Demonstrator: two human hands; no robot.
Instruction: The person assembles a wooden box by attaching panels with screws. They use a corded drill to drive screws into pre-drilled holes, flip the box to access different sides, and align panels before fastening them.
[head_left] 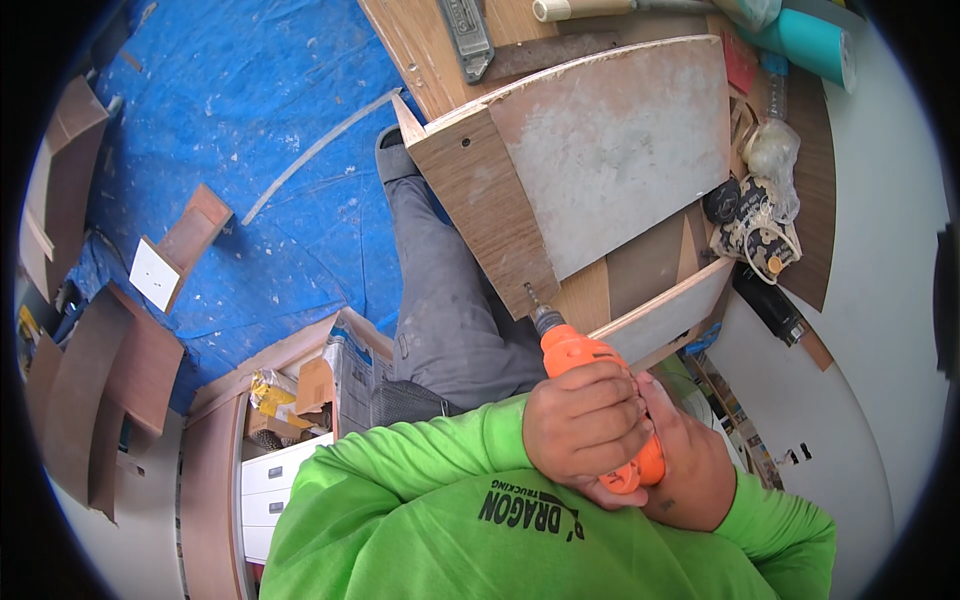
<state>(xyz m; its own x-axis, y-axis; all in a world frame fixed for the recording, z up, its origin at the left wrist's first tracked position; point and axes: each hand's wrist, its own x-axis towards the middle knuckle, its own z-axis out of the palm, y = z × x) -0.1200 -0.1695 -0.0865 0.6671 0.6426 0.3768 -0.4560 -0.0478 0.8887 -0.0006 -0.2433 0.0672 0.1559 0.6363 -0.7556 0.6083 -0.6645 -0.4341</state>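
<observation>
An orange power drill [575,350] is held between both my hands in front of my chest. My left hand [587,425] wraps over the drill's body with its fingers curled. My right hand [692,455] closes round the drill from the other side, its thumb up; the grip is mostly hidden. The bit [531,292] meets the brown wood-grain face of a board [480,200] near its lower corner. Another hole shows near that board's upper end. Joined to it is a curved panel [620,150] with a whitish, patchy surface.
A wooden work surface [415,45] carries a grey metal tool [465,40], a wooden-handled tool [580,10], a teal roll [810,45] and a patterned pouch [755,230]. A black bottle [768,303] lies at right. Blue sheeting [290,100] covers the floor, with wood pieces [185,240] on it.
</observation>
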